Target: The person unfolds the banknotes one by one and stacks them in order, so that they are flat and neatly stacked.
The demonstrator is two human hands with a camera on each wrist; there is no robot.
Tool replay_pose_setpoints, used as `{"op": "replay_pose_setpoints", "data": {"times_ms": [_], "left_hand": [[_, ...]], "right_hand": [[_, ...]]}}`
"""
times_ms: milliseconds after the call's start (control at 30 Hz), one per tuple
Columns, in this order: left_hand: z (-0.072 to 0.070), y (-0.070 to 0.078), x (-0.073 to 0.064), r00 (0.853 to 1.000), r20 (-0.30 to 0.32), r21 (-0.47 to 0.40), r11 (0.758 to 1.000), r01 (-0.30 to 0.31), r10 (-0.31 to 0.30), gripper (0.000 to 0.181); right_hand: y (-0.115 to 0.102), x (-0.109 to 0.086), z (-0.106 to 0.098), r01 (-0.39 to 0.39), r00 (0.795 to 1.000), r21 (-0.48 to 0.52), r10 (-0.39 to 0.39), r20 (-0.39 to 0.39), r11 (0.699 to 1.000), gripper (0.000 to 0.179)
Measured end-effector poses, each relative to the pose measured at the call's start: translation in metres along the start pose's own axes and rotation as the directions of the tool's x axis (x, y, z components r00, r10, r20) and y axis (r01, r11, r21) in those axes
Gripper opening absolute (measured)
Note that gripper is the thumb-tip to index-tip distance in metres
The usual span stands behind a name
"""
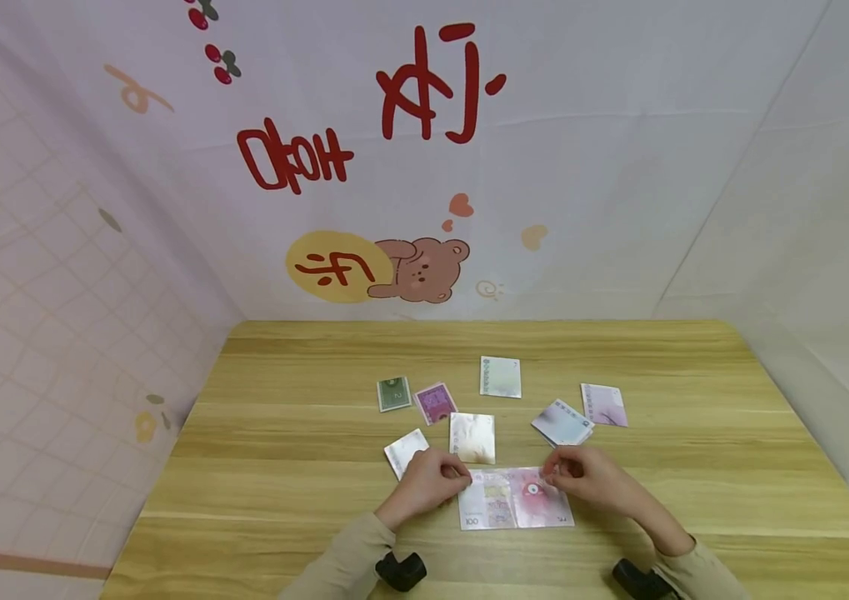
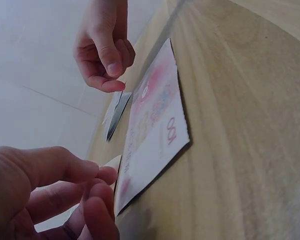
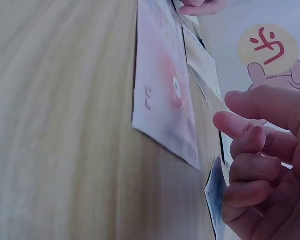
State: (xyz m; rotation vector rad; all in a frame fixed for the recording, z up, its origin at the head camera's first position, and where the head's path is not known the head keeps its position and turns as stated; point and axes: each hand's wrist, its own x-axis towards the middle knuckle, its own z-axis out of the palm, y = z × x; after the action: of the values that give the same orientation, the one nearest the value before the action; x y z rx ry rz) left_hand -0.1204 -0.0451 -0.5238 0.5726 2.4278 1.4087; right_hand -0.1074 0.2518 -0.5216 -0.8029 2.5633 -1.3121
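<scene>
A pink and white banknote point(image 1: 516, 498) marked 100 lies spread out on the wooden table, with a crease across its middle. At its far left corner is my left hand point(image 1: 427, 483), thumb and index fingertips close together against the note's edge. In the left wrist view this banknote point(image 2: 152, 122) lies nearly flat beside those fingers. My right hand point(image 1: 595, 479) hovers by the far right corner. Seen from the right wrist, the right hand point(image 3: 267, 165) has loosely bent fingers, a gap from the note, and nothing between thumb and index finger.
Beyond the hands lie several folded notes: a green one point(image 1: 394, 394), a purple one point(image 1: 435, 403), pale ones point(image 1: 500, 377), a bluish stack point(image 1: 561, 422) and a light purple one point(image 1: 604, 405). Another folded note point(image 1: 403, 450) is partly behind the left hand. A printed cloth point(image 1: 581, 167) hangs behind the table.
</scene>
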Motion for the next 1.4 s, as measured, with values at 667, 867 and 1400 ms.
{"op": "replay_pose_setpoints", "data": {"times_ms": [667,867,1400], "left_hand": [[-0.018,-0.011,0.001,0.998,-0.066,0.001,1.000,-0.017,0.017,0.005],[-0.021,-0.013,0.000,0.995,-0.096,0.010,1.000,-0.010,0.011,0.008],[-0.040,-0.021,-0.006,0.992,-0.107,-0.091,0.994,0.058,-0.067,0.004]], "right_hand": [[-0.004,0.048,0.023,0.017,0.999,0.020,-0.016,-0.030,1.000,0.009],[-0.018,0.062,0.032,0.013,1.000,0.058,-0.011,-0.019,0.998,0.012],[-0.019,0.082,0.056,-0.016,1.000,-0.065,0.015,-0.018,0.998,0.014]]}}
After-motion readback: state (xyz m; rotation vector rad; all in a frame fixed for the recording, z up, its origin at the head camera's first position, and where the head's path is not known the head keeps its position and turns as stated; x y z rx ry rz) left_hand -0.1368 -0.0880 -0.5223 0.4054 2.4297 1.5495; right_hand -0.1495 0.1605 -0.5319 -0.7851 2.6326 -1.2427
